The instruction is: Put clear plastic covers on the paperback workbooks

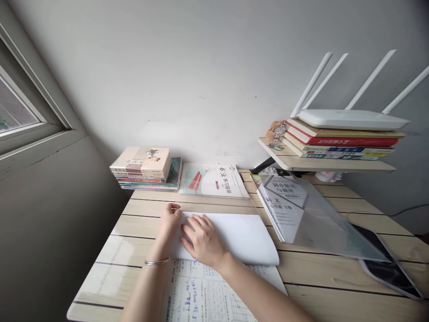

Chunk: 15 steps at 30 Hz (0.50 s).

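A blank white sheet of paper [241, 237] lies across the upper part of a printed worksheet [208, 295] with blue handwriting, and its right edge curves as if folded over. My left hand [170, 221], with a silver bangle on the wrist, is closed at the sheet's upper left corner, thumb and finger pinched together there. Flat on the white sheet, right beside it, rests my right hand [203, 239] with its fingers spread. How many layers are under the hands cannot be made out.
Behind the hands are a stack of books [142, 167] and a flat workbook [214, 181]. To the right, a clear plastic-covered book [288, 205] partly overlaps a dark tablet-like device [389, 268]. A raised shelf [321, 163] carries books and a white router [351, 119].
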Motion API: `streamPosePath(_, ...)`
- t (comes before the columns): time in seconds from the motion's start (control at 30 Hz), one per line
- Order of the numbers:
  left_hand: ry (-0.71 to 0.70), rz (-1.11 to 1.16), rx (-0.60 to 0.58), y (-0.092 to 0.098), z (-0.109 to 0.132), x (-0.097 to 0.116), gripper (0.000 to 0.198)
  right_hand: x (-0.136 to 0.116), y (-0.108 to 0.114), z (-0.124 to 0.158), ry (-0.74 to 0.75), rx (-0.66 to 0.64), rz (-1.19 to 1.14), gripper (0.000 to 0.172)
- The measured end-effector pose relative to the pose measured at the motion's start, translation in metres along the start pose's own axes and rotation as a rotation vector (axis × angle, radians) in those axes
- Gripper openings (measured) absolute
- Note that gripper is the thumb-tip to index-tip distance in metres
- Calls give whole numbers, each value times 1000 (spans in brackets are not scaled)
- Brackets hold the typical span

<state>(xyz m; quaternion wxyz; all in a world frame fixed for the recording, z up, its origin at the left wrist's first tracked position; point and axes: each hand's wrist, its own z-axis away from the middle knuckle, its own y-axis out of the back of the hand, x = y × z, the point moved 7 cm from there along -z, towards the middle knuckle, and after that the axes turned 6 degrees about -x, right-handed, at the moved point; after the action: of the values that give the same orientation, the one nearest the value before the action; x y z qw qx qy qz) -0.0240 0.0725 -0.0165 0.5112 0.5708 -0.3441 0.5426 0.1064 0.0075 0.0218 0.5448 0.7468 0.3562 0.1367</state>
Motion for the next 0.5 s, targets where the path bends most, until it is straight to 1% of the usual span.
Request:
streamPosePath(0.1, -24, 2, -7, -1, -1, 2, 11, 1, 2, 0, -25, 15, -3, 23)
streamPosePath(0.3, -56, 17, -26, -3, -1, 5, 13, 1, 0, 0, -30, 13, -19, 20)
streamPosePath(0.4, -70, 11, -33, -4, -2, 6, 14, 4, 4, -2, -43, 49, -10, 19)
streamPosePath(0.47, -81, 7, -35, -3, -2, 6, 16, 4, 8, -4, -8, 54, -17, 17)
streamPosePath(0.5, -87, 7, -34, -3, -2, 7, 17, 1, 9, -5, 47, 34, -30, 18)
